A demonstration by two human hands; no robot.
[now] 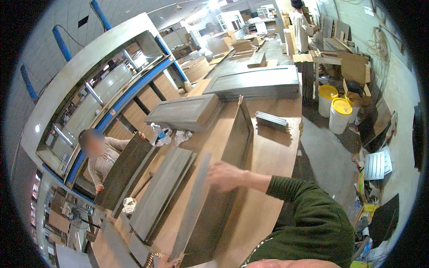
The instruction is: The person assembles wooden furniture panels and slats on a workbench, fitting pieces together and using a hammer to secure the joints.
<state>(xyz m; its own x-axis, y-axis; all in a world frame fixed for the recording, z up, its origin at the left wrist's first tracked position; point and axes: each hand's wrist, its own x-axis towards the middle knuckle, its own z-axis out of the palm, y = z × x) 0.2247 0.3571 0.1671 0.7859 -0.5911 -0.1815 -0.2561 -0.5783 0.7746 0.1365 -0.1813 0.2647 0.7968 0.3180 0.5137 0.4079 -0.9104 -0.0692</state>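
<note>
A narrow grey board (192,205) is held slantwise over the table, its near end at the lower edge of the view. My right hand (222,176), at the end of a dark green sleeve, is closed at the board's far part. At its near end is my left hand (167,261), fingers curled against it and partly cut off by the picture's edge. Just right of the board, a long grey panel (232,147) stands on its edge on the brown table (263,154). Left of it lie stacked grey panels (163,190).
Across the table a person (105,156) holds a dark panel (127,167). A water bottle (157,130), a mallet-like tool (144,185) and metal strips (271,119) lie on the table. Larger panels (254,80) are stacked at the far end. Yellow-lidded buckets (341,114) stand right.
</note>
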